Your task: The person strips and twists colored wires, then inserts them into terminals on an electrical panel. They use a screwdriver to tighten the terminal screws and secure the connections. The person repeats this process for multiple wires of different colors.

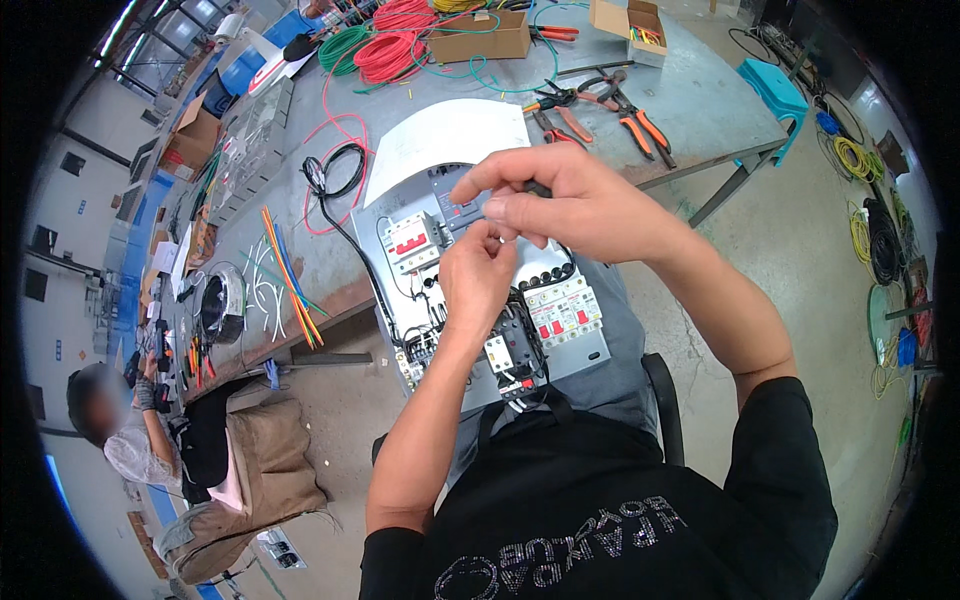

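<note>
A grey mounting panel (572, 372) with electrical parts rests across my lap and against the table edge. My left hand (478, 275) is over the panel's middle, its fingertips pinched together on something too small to make out. Just above and to the right, my right hand (570, 200) is curled, a dark piece (537, 188) showing between its fingers; its kind is unclear. Beside my left hand sits a white circuit breaker (412, 243) with red levers. More breakers (562, 312) are at the panel's right, and a grey moulded-case breaker (455, 200) is partly behind my right fingers.
A white curved sheet (450, 130) lies beyond the panel. Pliers (640, 125), red wire coils (390, 58) and a cardboard box (480, 38) are on the metal table (700, 110). Coloured sleeves (287, 275) lie left. Another person (150, 440) works at far left.
</note>
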